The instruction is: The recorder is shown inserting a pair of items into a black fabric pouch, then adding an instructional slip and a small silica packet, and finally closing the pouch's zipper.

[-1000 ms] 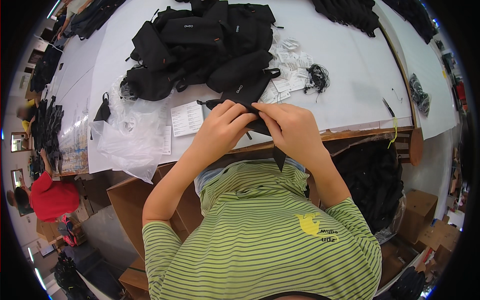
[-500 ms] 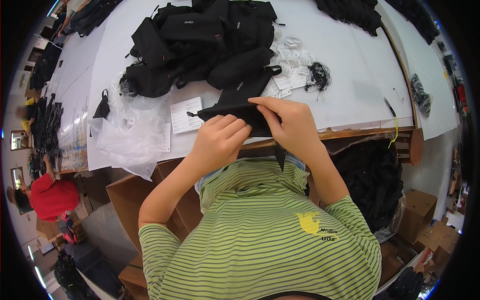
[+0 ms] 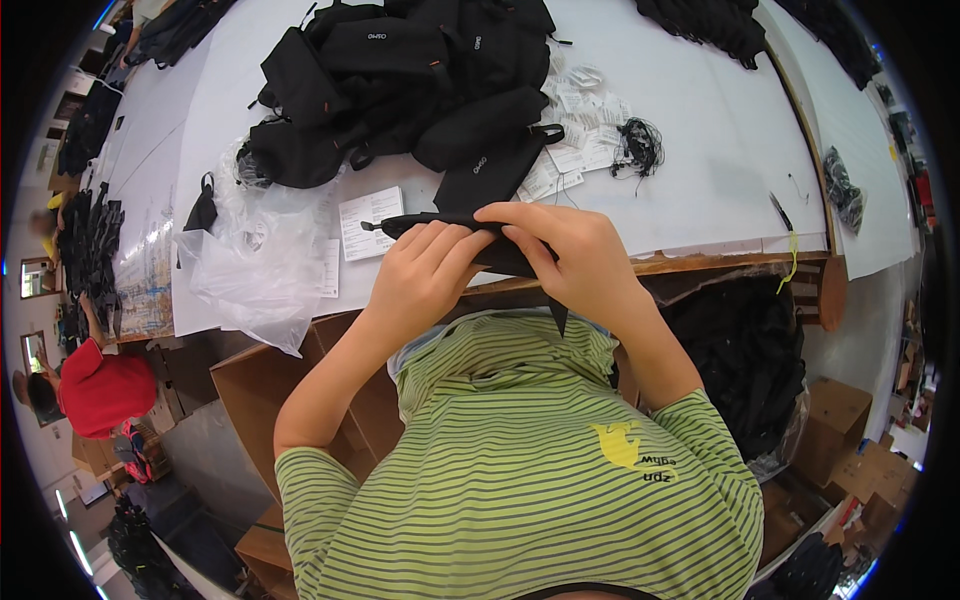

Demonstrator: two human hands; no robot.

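At the table's near edge, both hands grip a black fabric pouch (image 3: 508, 260), folded and partly hidden by the fingers. My left hand (image 3: 425, 272) has its fingers curled over the left part. My right hand (image 3: 575, 250) pinches the upper edge between thumb and forefinger, close to the left fingertips. A dark pointed strip hangs below the right hand. Just beyond lies another black pouch (image 3: 485, 182) with pale lettering; whether it touches the held one, I cannot tell. Behind it rises a heap of black pouches (image 3: 385, 95).
Crumpled clear plastic bags (image 3: 245, 275) and a printed white card (image 3: 365, 218) lie left. On the right are white labels (image 3: 590, 125), a bundle of black cords (image 3: 637, 147) and a small cutter (image 3: 780, 212). A cardboard box (image 3: 270, 395) stands below the table; a person in red (image 3: 105, 390) is at far left.
The held pouch's upper flap has folded down and narrowed between my hands. My left hand has shifted slightly left and up; my right fingers have moved left along the edge.
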